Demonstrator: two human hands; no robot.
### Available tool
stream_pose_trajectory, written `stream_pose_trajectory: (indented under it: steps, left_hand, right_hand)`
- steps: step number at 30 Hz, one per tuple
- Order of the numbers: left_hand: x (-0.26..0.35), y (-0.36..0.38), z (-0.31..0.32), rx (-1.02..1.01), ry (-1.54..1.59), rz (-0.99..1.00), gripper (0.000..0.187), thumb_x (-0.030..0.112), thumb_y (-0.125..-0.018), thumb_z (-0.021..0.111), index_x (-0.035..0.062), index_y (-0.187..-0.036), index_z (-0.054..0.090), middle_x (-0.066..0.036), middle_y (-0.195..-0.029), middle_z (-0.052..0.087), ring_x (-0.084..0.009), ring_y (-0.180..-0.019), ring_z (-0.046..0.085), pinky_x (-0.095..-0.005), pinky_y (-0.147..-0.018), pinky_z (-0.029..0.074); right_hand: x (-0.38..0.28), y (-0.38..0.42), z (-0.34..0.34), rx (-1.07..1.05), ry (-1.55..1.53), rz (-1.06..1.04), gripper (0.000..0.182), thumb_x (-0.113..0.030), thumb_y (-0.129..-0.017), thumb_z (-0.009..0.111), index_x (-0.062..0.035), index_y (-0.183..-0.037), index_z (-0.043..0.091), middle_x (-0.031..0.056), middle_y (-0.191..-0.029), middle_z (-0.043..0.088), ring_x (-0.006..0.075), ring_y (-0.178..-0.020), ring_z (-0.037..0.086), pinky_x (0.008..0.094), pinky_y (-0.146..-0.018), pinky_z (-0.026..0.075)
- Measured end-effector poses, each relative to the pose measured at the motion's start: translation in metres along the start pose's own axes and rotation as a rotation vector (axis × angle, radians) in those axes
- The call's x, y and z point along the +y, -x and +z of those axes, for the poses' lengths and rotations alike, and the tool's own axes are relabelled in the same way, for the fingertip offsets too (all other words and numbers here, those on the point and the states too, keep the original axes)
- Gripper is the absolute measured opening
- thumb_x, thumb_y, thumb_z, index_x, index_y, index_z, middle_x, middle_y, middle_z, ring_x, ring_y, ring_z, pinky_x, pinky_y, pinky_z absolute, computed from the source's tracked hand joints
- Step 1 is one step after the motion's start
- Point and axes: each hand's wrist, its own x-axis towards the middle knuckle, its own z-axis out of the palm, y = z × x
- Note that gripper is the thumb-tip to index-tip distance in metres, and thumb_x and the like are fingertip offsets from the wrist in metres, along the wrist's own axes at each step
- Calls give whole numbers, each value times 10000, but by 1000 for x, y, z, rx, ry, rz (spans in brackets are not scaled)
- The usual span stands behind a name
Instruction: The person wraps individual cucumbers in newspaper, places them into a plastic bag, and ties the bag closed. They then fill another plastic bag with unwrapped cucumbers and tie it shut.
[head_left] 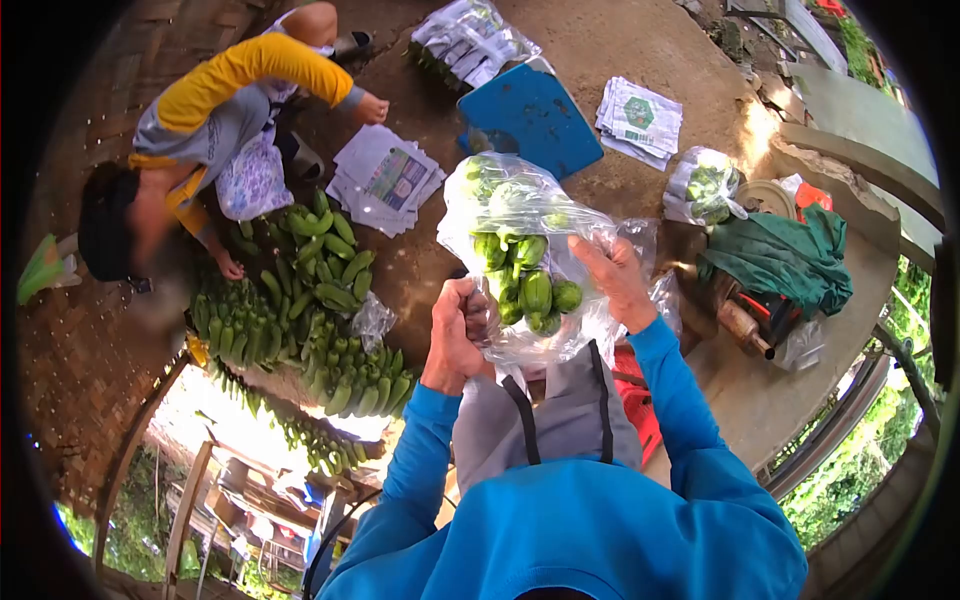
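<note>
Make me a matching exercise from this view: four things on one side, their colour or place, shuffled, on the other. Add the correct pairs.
Column 1
1. Cloth
2. Flat panel
3. Crouching person's sleeve
4. Wearer's left hand and right hand

Column 2
A. Mainly yellow
B. On a clear bag with green vegetables inside
C. Dark green
D. Blue

Correct pairs: 1-C, 2-D, 3-A, 4-B
</note>
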Motion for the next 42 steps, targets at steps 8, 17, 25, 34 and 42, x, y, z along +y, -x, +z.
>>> stream_pose_trajectory:
  steps: [8, 17, 25, 34, 42]
  left_hand:
    - [-48, -31, -136, 295, 114, -88, 340, 320, -835, 491, 198, -587, 294, 76, -493, 201, -70, -379, 179, -249, -352, 136]
    - [-118, -125, -229, 303, 274, -133, 317, 336, -824, 495, 213, -576, 341, 68, -466, 255, -74, -361, 232, -248, -344, 161]
    - [-188, -157, -262, 451, 99, -315, 311, 437, -770, 546, 217, -619, 387, 70, -507, 296, -78, -391, 249, -250, -368, 185]
    - [-190, -167, -260, 504, 107, -127, 308, 390, -848, 537, 185, -647, 426, 68, -498, 323, -73, -380, 279, -241, -361, 227]
    - [-129, -105, -190, 964, -1298, 931, 202, 164, -850, 579, 0, -963, 544, -138, -809, 562, -294, -749, 563, -408, -690, 462]
  right_hand:
    - [136, 0, 69, -17, 292, -91, 288, -235, -873, 594, 30, -977, 636, 19, -767, 625, 86, -701, 511, 279, -631, 423]
    - [281, -78, 51, -131, 765, 181, 423, -406, -862, 525, -56, -1083, 613, 213, -997, 652, 397, -977, 608, 432, -820, 452]
    - [339, -97, 24, -111, 975, 286, 436, -442, -797, 608, -69, -1016, 667, 204, -907, 679, 363, -895, 655, 418, -788, 485]
    - [349, -132, 7, -145, 820, 236, 464, -440, -783, 611, -118, -1115, 636, 185, -1068, 656, 348, -1060, 600, 387, -904, 456]
    - [369, -144, 2, -275, 785, 320, 683, -549, -743, 641, -131, -1269, 518, 202, -1178, 607, 360, -1128, 558, 395, -951, 439]
